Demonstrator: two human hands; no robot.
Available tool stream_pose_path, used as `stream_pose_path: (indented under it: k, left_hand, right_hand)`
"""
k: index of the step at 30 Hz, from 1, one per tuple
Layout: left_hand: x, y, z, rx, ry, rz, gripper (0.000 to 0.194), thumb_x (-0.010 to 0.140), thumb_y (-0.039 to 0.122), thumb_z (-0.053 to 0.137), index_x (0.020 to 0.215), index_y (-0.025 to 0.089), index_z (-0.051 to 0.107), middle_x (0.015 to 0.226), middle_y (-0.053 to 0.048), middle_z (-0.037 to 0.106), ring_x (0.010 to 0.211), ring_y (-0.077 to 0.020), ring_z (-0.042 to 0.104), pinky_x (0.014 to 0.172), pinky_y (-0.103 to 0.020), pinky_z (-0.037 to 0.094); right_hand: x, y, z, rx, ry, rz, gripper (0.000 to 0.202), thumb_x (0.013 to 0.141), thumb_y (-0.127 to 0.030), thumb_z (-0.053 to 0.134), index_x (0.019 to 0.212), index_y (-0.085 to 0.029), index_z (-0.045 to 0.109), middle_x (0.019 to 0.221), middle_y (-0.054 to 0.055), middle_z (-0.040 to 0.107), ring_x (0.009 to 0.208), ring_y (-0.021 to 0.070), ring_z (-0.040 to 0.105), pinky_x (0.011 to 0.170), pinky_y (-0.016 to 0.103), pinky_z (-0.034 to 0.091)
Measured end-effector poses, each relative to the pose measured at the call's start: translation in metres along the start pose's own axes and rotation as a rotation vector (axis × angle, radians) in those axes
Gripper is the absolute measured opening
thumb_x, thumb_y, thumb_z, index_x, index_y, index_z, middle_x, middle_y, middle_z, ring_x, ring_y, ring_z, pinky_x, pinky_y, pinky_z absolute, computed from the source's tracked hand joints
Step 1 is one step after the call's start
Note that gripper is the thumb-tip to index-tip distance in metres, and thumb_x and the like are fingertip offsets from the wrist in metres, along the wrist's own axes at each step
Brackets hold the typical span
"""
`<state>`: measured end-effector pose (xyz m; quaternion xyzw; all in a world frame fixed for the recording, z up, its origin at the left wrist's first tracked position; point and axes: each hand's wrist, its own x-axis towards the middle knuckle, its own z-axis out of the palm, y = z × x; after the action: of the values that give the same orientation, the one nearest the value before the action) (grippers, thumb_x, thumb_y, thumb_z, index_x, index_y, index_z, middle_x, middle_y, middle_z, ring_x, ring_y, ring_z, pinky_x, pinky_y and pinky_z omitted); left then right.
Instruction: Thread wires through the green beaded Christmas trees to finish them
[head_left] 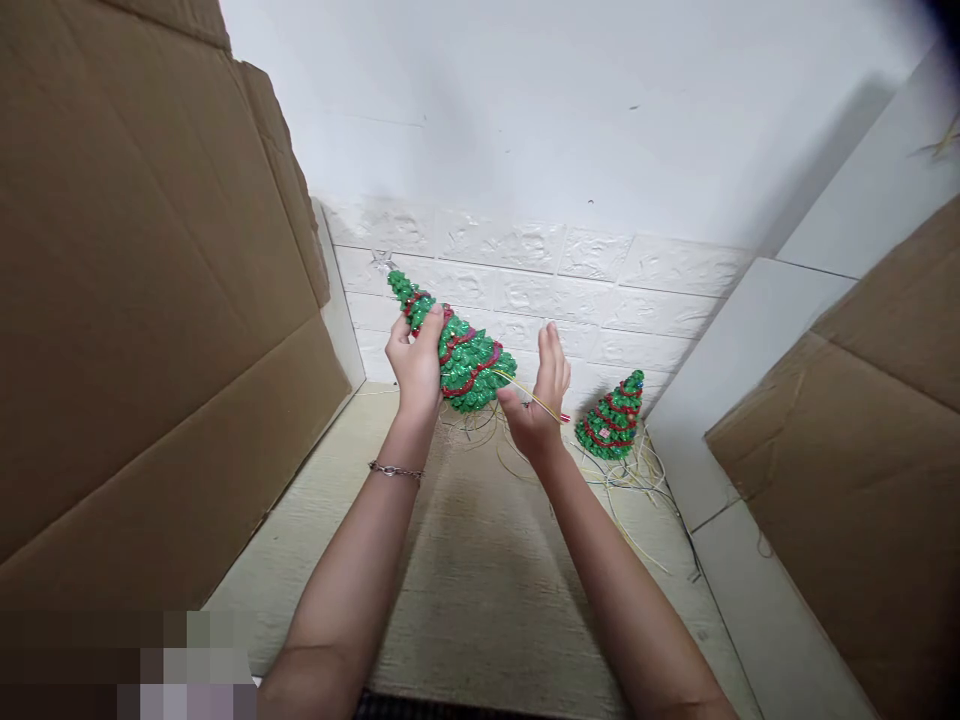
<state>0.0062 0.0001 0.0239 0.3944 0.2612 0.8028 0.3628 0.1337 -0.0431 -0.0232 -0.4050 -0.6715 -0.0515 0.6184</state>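
A green glittery Christmas tree with red garland is tilted to the upper left, its clear star at the tip. My left hand is wrapped round its upper part. At the tree's base, my right hand has its fingers stretched up and apart from the thumb. Yellow wires run from the base across the right palm, and a small red and white end shows beside that palm. A second, smaller green tree leans on the table to the right.
Loose thin wires lie on the pale table around the small tree. Tall cardboard stands at the left, another cardboard piece at the right. A white brick-patterned wall closes off the back.
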Motion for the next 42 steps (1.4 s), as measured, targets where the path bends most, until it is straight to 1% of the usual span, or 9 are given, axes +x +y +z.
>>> stream_pose_path:
  k: [5, 10, 14, 18, 24, 29, 33, 38, 42]
  left_hand:
    - [0.004, 0.000, -0.002, -0.071, 0.039, -0.050, 0.024, 0.063, 0.037, 0.072, 0.068, 0.019, 0.057, 0.064, 0.002, 0.055, 0.054, -0.0105, 0.052, 0.055, -0.026, 0.044]
    - [-0.003, -0.004, 0.002, -0.056, -0.062, -0.221, 0.025, 0.061, 0.036, 0.073, 0.069, 0.017, 0.060, 0.065, 0.000, 0.059, 0.055, -0.0108, 0.055, 0.055, -0.026, 0.045]
    - [-0.007, -0.010, 0.006, -0.073, -0.116, -0.268, 0.024, 0.059, 0.033, 0.075, 0.066, 0.016, 0.059, 0.066, 0.000, 0.059, 0.053, -0.0095, 0.053, 0.053, -0.025, 0.045]
    - [-0.005, -0.012, 0.004, -0.069, -0.113, -0.308, 0.025, 0.058, 0.034, 0.074, 0.066, 0.016, 0.059, 0.063, 0.000, 0.058, 0.052, -0.0101, 0.053, 0.052, -0.025, 0.044]
    - [-0.001, -0.010, -0.001, -0.022, -0.166, -0.322, 0.027, 0.058, 0.037, 0.075, 0.065, 0.016, 0.059, 0.060, 0.000, 0.058, 0.051, -0.0107, 0.052, 0.050, -0.025, 0.045]
    - [-0.004, -0.005, 0.000, 0.029, -0.230, -0.253, 0.026, 0.058, 0.033, 0.076, 0.070, 0.016, 0.060, 0.065, 0.000, 0.059, 0.053, -0.0094, 0.053, 0.051, -0.023, 0.046]
    - [-0.002, -0.006, -0.003, 0.099, -0.268, -0.265, 0.028, 0.060, 0.034, 0.074, 0.079, 0.017, 0.061, 0.069, 0.000, 0.061, 0.055, -0.0101, 0.055, 0.053, -0.023, 0.046]
    - [0.003, -0.011, -0.009, 0.133, -0.262, -0.250, 0.031, 0.060, 0.035, 0.074, 0.082, 0.017, 0.061, 0.068, 0.001, 0.060, 0.054, -0.0092, 0.053, 0.052, -0.022, 0.045]
    - [0.004, -0.012, -0.011, 0.123, -0.275, -0.220, 0.029, 0.062, 0.036, 0.073, 0.080, 0.017, 0.061, 0.067, 0.002, 0.058, 0.054, -0.0083, 0.052, 0.052, -0.021, 0.044]
  right_hand:
    - [0.004, -0.015, -0.011, 0.075, 0.060, -0.042, 0.052, 0.091, -0.052, 0.012, 0.138, -0.036, 0.029, 0.150, 0.003, 0.019, 0.136, 0.0285, 0.019, 0.104, 0.059, 0.015]
    - [0.010, -0.011, -0.006, -0.001, -0.154, 0.158, 0.044, 0.091, -0.048, 0.022, 0.127, -0.040, 0.046, 0.149, -0.002, 0.023, 0.134, 0.0327, 0.020, 0.101, 0.066, 0.009]
    - [0.008, 0.006, 0.001, -0.043, -0.277, 0.270, 0.051, 0.083, -0.058, 0.040, 0.130, -0.038, 0.042, 0.147, 0.005, 0.028, 0.130, 0.0383, 0.025, 0.095, 0.073, 0.005]
    - [0.014, 0.003, -0.015, 0.012, -0.188, 0.139, 0.077, 0.075, -0.067, 0.046, 0.141, -0.033, 0.022, 0.147, 0.008, 0.029, 0.132, 0.0337, 0.024, 0.102, 0.065, 0.010]
    - [0.020, -0.008, -0.026, 0.038, -0.159, 0.018, 0.058, 0.089, -0.060, 0.008, 0.137, -0.036, 0.031, 0.147, 0.002, 0.027, 0.135, 0.0260, 0.022, 0.106, 0.054, 0.015]
    - [0.013, -0.009, -0.022, -0.152, -0.487, 0.230, 0.069, 0.078, -0.062, 0.046, 0.139, -0.033, 0.029, 0.147, 0.010, 0.027, 0.131, 0.0376, 0.024, 0.099, 0.062, 0.021]
    - [0.023, -0.032, -0.054, -0.182, -0.655, 0.228, 0.088, 0.067, -0.046, 0.068, 0.140, -0.025, 0.025, 0.126, 0.013, 0.049, 0.113, 0.0285, 0.046, 0.090, 0.043, 0.039]
    - [0.031, -0.052, -0.084, -0.081, -0.799, 0.238, 0.013, 0.078, -0.033, 0.059, 0.085, -0.022, 0.057, 0.067, -0.004, 0.054, 0.060, 0.0098, 0.047, 0.055, 0.023, 0.035]
    - [0.027, -0.050, -0.076, -0.188, -0.898, 0.282, 0.025, 0.077, -0.035, 0.059, 0.062, -0.019, 0.049, 0.060, -0.004, 0.052, 0.055, 0.0084, 0.040, 0.050, 0.022, 0.028]
